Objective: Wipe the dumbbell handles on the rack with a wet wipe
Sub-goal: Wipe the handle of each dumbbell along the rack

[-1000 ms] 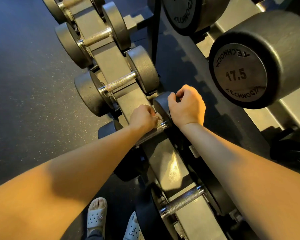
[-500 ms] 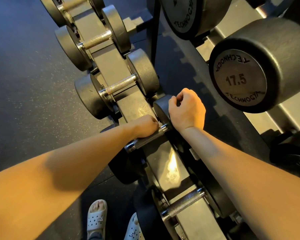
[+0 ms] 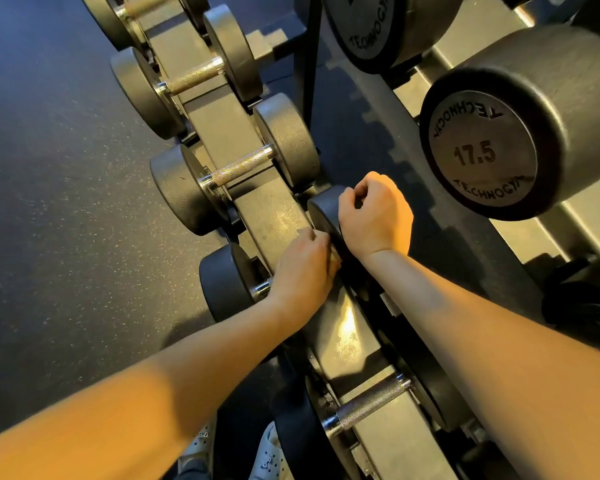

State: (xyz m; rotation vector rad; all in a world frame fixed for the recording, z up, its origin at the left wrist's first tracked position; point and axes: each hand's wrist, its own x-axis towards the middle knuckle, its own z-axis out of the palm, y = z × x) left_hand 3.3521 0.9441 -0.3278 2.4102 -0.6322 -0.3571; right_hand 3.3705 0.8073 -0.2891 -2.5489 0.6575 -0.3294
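Observation:
A black dumbbell lies across the grey rack rail (image 3: 274, 213) at the middle of the view. My left hand (image 3: 302, 271) is curled round its metal handle and covers nearly all of it; only the left collar (image 3: 262, 289) shows beside the left head (image 3: 224, 282). The wet wipe is hidden under that hand, apart from a pale sliver at the fingertips. My right hand (image 3: 374, 213) grips the rim of the dumbbell's right head (image 3: 323, 209).
More dumbbells sit along the rail: bare knurled handles farther up (image 3: 243, 166) (image 3: 194, 76) and one nearer me (image 3: 368, 401). A large 17.5 dumbbell (image 3: 482, 154) juts out on the upper tier at right. Dark rubber floor (image 3: 49, 202) lies left; my sandalled feet (image 3: 201, 445) are below.
My left hand has slid along the handle from its right end toward the left collar. My right hand has stayed on the right head.

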